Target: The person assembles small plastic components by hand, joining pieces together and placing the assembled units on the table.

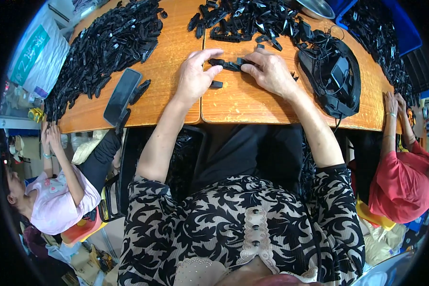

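A slim black plastic clip-like part (231, 66) lies between my two hands, just above the table. My right hand (272, 72) pinches its right end between thumb and fingers. Around its left end, the thumb and forefinger of my left hand (193, 76) are spread apart; whether the thumb touches the part I cannot tell. A small loose black piece (216, 84) rests on the wood below the left thumb. Another dark piece (260, 46) shows just beyond my right fingers.
Heaps of black plastic parts (114, 45) cover the wooden table (167, 107) at far left, far middle and right. A phone (122, 97) lies left; a black mesh bag (352, 90) with cables lies right. A blue bin (407, 28) stands far right. People (64, 190) sit either side.
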